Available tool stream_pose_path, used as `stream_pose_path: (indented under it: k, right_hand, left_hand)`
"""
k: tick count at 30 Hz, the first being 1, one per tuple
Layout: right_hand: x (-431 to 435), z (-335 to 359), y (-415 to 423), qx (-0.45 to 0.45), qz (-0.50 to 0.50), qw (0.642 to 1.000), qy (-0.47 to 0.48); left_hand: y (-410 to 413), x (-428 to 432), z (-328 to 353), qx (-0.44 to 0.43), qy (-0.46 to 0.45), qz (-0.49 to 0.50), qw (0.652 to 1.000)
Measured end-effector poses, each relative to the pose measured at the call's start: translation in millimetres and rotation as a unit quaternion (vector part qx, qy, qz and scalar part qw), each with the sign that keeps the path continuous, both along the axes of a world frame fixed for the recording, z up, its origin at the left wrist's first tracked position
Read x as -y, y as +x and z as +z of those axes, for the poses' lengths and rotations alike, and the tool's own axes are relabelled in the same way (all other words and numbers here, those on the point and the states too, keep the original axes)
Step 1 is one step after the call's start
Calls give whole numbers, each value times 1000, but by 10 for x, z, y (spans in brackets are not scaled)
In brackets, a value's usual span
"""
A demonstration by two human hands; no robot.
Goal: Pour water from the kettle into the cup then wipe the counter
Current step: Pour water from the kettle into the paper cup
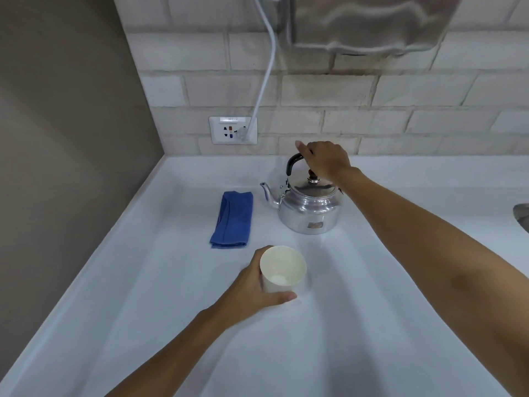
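Observation:
A shiny metal kettle (307,209) stands on the white counter (143,296), its spout pointing left. My right hand (326,160) is closed over its black handle at the top. In front of it stands a white paper cup (282,269), upright, with my left hand (252,287) wrapped around its left side and base. The inside of the cup looks white; I cannot tell whether it holds water. A folded blue cloth (233,219) lies flat to the left of the kettle, untouched.
A brick-tiled wall runs behind the counter, with a wall socket (233,130) and a white cable (266,73) plugged into it. A steel appliance (372,21) hangs above. A grey wall closes the left side. A sink edge (522,214) shows at the far right.

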State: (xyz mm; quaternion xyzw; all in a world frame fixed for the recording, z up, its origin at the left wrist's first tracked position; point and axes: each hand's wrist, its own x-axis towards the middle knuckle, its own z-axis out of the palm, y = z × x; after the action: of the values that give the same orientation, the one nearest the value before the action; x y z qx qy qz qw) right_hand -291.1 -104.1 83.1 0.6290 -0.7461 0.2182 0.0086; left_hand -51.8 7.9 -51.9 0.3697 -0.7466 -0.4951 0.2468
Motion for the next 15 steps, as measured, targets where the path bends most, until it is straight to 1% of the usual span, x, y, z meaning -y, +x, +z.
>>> stream_pose_path:
  k: [3,6,12,15]
  right_hand:
    - [59,17,12,36,-10,999,-3]
    - [68,2,28,45,-21,998,-35]
    - [-9,18,42,79,-41,994,-55]
    - [-116,48,-18,90,-32,993,-63]
  left_hand:
    - [-39,30,-30,-31,9,38,999]
    - [-40,56,-44,-49,10,69,996]
    - [-65,36,-62,-49,10,94,994]
    - [-65,28,-56,-41,17,102,994]
